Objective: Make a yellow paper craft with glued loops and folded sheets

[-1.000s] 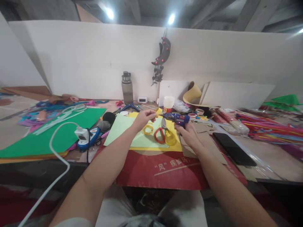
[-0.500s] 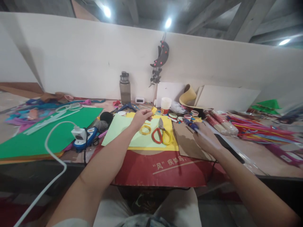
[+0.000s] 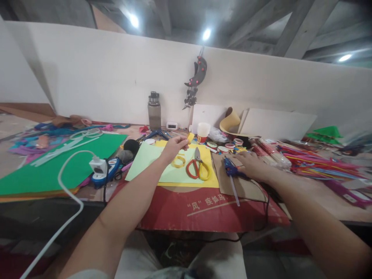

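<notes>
My left hand [image 3: 176,148] pinches a small yellow paper piece [image 3: 190,137] above the pale green sheet [image 3: 145,161]. Below it a yellow paper ring [image 3: 178,161] lies on that sheet. Scissors with one red and one yellow handle [image 3: 198,164] rest to the right, blades pointing away. A blue glue gun [image 3: 230,166] with a clear glue stick lies on brown cardboard [image 3: 225,183]. Beside its right side is my right hand [image 3: 247,162], its fingers spread and apparently holding nothing.
Green sheets [image 3: 95,155] and a blue and white power socket [image 3: 106,176] are at the left. A bottle [image 3: 154,112] and paper cup [image 3: 203,131] stand at the back. Colourful pipe cleaners [image 3: 316,162] lie right. A black cord runs along the front edge.
The glue gun has come down onto the cardboard, and my right hand has let go of it and opened. My left hand still holds the yellow piece nearly in place.
</notes>
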Motion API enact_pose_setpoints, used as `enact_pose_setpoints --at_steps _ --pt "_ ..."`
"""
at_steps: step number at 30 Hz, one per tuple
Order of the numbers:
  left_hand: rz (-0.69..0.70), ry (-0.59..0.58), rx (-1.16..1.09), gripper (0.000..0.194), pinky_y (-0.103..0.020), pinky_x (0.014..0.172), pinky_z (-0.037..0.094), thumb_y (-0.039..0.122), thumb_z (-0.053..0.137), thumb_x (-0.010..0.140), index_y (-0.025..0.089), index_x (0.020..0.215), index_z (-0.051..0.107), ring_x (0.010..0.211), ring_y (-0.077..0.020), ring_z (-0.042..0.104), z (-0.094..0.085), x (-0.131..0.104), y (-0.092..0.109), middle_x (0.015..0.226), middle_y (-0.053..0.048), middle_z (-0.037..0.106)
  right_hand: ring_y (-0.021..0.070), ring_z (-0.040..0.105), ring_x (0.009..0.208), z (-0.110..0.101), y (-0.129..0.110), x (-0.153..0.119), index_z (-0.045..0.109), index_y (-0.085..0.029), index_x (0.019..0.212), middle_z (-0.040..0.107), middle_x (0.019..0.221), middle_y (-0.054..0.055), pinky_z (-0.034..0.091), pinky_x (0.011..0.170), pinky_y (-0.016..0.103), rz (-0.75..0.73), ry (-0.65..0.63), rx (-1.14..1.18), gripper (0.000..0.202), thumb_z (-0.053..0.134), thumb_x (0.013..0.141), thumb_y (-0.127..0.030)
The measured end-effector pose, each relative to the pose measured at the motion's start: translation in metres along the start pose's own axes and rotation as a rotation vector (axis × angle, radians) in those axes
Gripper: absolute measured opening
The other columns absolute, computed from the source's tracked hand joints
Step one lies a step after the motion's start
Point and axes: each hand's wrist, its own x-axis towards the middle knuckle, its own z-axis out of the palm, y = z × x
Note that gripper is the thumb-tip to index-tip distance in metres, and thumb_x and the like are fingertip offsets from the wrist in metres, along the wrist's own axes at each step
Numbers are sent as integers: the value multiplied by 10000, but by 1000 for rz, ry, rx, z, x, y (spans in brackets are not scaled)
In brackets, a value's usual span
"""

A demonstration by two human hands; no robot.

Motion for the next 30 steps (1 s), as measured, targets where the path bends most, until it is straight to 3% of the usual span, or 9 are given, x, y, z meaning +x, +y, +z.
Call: enact_pose_setpoints --at_steps 2,4,7,10,18,30 --pt "-9 -9 -14 284 -261 625 444 342 752 674 126 812 630 573 -98 555 4 -2 3 633 -10 634 280 583 1098 -15 -31 9 628 -211 1184 607 1259 143 466 916 434 -28 107 337 343 560 848 -237" --pt "0 -15 -41 294 -256 616 439 340 759 666 129 819 623 577 -97 556 9 -5 6 633 -9 636 222 628 981 -23 -72 22 613 -212 1167 633 1200 116 509 843 379 5 196 727 314 524 878 -295" --pt "36 -22 -93 294 -240 585 418 334 771 656 137 806 611 564 -86 534 14 -8 13 618 5 616 195 638 859 -20 -128 44 615 -203 1087 641 1151 103 530 764 376 99 298 1108 291 572 815 -299" --pt "65 -41 -127 274 -227 559 395 327 772 662 140 785 614 537 -70 498 17 -11 18 594 25 578 183 627 817 -12 -159 60 616 -206 975 658 1052 74 534 729 365 165 383 1356 233 602 760 -296" --pt "106 -80 -112 225 -266 626 469 300 757 688 129 783 647 584 -95 550 19 -10 10 637 7 608 160 612 732 -14 -174 62 591 -200 840 652 793 11 526 728 337 258 502 1626 177 636 743 -341" --pt "80 -83 -40 201 -248 609 477 258 738 702 125 783 610 572 -97 579 26 -13 3 627 5 627 108 539 567 -5 -176 61 512 -213 720 559 626 -60 485 643 283 308 495 1874 152 635 677 -290"
